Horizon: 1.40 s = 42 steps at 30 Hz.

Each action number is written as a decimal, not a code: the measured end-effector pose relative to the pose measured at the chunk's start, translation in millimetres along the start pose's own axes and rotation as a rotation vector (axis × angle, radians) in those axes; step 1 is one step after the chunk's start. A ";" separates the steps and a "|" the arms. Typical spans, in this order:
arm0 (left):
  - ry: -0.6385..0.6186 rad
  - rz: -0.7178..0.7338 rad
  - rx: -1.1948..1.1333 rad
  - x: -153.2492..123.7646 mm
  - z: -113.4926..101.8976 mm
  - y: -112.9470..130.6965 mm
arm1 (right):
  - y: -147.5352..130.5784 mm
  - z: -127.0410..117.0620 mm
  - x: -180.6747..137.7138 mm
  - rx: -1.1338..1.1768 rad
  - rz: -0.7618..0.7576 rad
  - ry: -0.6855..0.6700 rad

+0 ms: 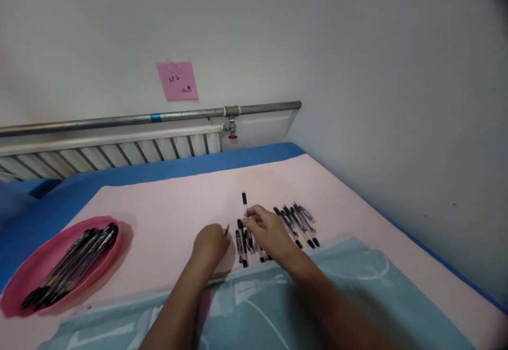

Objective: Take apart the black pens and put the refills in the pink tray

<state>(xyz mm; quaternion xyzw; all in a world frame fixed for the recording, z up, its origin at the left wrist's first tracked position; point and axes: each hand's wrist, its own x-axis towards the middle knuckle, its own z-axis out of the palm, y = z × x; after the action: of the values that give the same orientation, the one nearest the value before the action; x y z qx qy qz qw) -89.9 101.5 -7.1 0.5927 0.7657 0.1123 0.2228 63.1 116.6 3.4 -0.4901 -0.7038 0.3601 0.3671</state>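
My left hand point(210, 244) is closed, and a thin dark pen part point(226, 230) sticks up from its fingers; the rest of that piece is hidden in the fist. Between the thumb and fingers of my right hand point(265, 229) is a clear pen with a black end point(244, 199), held upright. Under and between the hands lies a pile of black-and-clear pens point(239, 244), partly covered by my right hand. To the right of that hand, a second group of pens point(297, 223) lies slanted side by side, with dark ends and some yellowish bands.
A pink oval basket point(113, 255) on the left holds several pens point(71, 265). A pale pink sheet point(174, 202) covers the blue surface point(254, 152), with a light-blue cloth point(357, 276) along the near side. Behind are a radiator point(151, 149) and a metal pipe point(190, 114); a wall point(416, 128) stands right.
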 end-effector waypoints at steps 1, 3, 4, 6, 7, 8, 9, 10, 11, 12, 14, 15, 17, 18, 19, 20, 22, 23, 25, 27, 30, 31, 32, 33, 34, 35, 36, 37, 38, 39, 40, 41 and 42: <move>0.011 -0.006 -0.033 0.4 -1.6 -1.8 | -0.4 -0.9 -0.3 -0.004 -0.002 0.001; 0.041 -0.013 -0.115 1.1 -7.1 -6.6 | -1.7 -1.9 -1.4 -0.013 -0.008 -0.015; 0.058 -0.011 -0.148 1.1 -10.7 -9.1 | -2.6 -1.6 -2.5 -0.023 -0.013 -0.036; 0.078 0.002 -0.350 0.4 -18.6 -13.3 | -5.0 0.9 -5.8 -0.042 -0.031 -0.099; 0.076 0.004 -0.545 -0.3 -22.6 -14.7 | -6.4 2.9 -8.1 -0.046 -0.044 -0.139; 0.071 0.000 -0.787 -1.0 -26.3 -15.7 | -8.0 5.2 -10.6 -0.043 -0.060 -0.182; 0.068 -0.009 -1.042 -1.7 -29.7 -16.6 | -9.8 7.5 -13.2 -0.038 -0.078 -0.224; 0.072 -0.022 -1.274 -2.2 -32.9 -17.3 | -11.7 9.5 -15.6 -0.035 -0.095 -0.261; 0.083 -0.036 -1.449 -2.4 -35.7 -18.1 | -13.6 10.9 -17.8 -0.037 -0.109 -0.289; 0.106 -0.049 -1.546 -2.3 -38.2 -19.2 | -15.4 11.9 -19.6 -0.044 -0.119 -0.311; 0.167 -0.070 -1.644 -1.4 -42.5 -21.9 | -18.1 12.4 -22.0 -0.073 -0.132 -0.335; 0.194 -0.082 -1.675 -0.7 -44.4 -23.5 | -18.8 12.4 -22.7 -0.091 -0.136 -0.338; 0.236 -0.104 -1.723 0.4 -47.3 -26.5 | -18.7 12.7 -23.9 -0.127 -0.143 -0.340; 0.250 -0.112 -1.739 0.7 -48.4 -27.7 | -18.1 13.3 -24.5 -0.143 -0.147 -0.342; 0.258 -0.113 -1.752 0.9 -49.1 -28.5 | -17.2 14.1 -25.0 -0.154 -0.150 -0.347; 0.262 -0.108 -1.761 0.9 -49.5 -28.9 | -16.2 15.3 -25.6 -0.161 -0.152 -0.356; 0.264 -0.083 -1.764 0.4 -49.5 -28.8 | -14.4 17.9 -26.3 -0.170 -0.157 -0.369; 0.264 -0.069 -1.760 0.1 -49.2 -28.4 | -13.7 19.1 -26.4 -0.174 -0.160 -0.370; 0.264 -0.044 -1.746 -0.5 -48.2 -27.2 | -13.0 21.0 -25.9 -0.180 -0.162 -0.366; 0.266 -0.033 -1.730 -1.0 -47.0 -26.1 | -12.9 21.8 -25.3 -0.182 -0.158 -0.364; 0.275 -0.022 -1.707 -1.8 -45.0 -25.1 | -13.5 21.6 -25.3 -0.179 -0.149 -0.366; 0.276 -0.017 -1.699 -2.1 -44.5 -24.9 | -13.8 21.3 -25.6 -0.178 -0.146 -0.365; 0.274 -0.010 -1.694 -2.4 -44.1 -24.8 | -14.0 21.1 -26.1 -0.176 -0.145 -0.363; 0.271 -0.004 -1.691 -2.7 -44.0 -24.9 | -14.3 20.9 -26.5 -0.174 -0.145 -0.363; 0.268 0.000 -1.690 -2.8 -44.1 -25.0 | -14.6 20.6 -26.8 -0.172 -0.145 -0.363; 0.270 0.003 -1.692 -2.9 -44.5 -25.3 | -14.9 20.3 -27.1 -0.170 -0.144 -0.362; 0.275 0.005 -1.696 -2.9 -45.1 -25.7 | -15.2 19.9 -27.1 -0.170 -0.143 -0.362; 0.284 0.004 -1.700 -2.8 -45.8 -26.1 | -15.5 19.4 -27.0 -0.172 -0.141 -0.362; 0.294 0.004 -1.703 -2.7 -46.6 -26.6 | -15.8 18.9 -26.8 -0.175 -0.137 -0.362; 0.301 0.005 -1.704 -2.6 -47.2 -26.9 | -16.1 18.4 -26.6 -0.180 -0.134 -0.362; 0.304 0.007 -1.702 -2.5 -47.7 -27.2 | -16.4 17.9 -26.3 -0.186 -0.134 -0.362; 0.303 0.008 -1.699 -2.4 -47.9 -27.4 | -16.6 17.5 -26.1 -0.191 -0.136 -0.364; 0.301 0.008 -1.695 -2.4 -47.9 -27.4 | -16.7 17.1 -25.9 -0.196 -0.140 -0.365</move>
<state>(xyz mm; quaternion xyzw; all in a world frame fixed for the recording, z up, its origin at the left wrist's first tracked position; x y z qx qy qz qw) -135.7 96.2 23.4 0.2077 0.4428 0.7242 0.4861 47.6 85.0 5.6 -0.4001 -0.8226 0.3464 0.2081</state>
